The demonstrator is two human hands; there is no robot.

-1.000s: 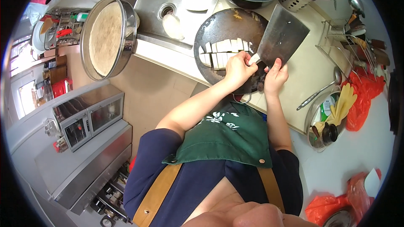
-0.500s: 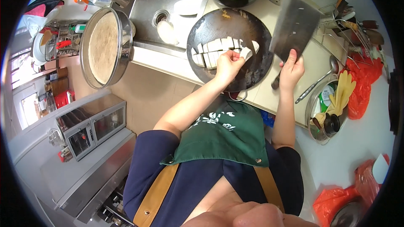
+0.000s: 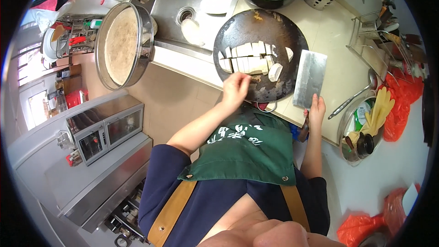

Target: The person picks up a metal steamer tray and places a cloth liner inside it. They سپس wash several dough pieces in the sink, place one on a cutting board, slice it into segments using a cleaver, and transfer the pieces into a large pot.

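Observation:
My right hand (image 3: 315, 108) grips a cleaver (image 3: 311, 78) by its dark handle, its broad blade upright at the right edge of a round dark cutting board (image 3: 258, 23). At the board's near left edge is my left hand (image 3: 235, 91), its fingers curled together with nothing showing in them. On the board, a white block of food cut into strips and chunks (image 3: 244, 59) lies in two rows. One curved white piece (image 3: 275, 72) lies apart to the right, and a smaller piece (image 3: 289, 54) sits near the board's right side.
Behind the board stands a black bowl (image 3: 267, 0) with a pale spatula. The sink (image 3: 167, 4) on the left holds white items, and a round sieve (image 3: 122, 48) rests at its corner. To the right are a ladle (image 3: 352, 96), a clear basin (image 3: 350, 153) and a rack (image 3: 361, 41).
My left hand has let go of the curved white piece and drawn back toward me. That piece now lies separate on the board. My right hand has lowered the cleaver toward me.

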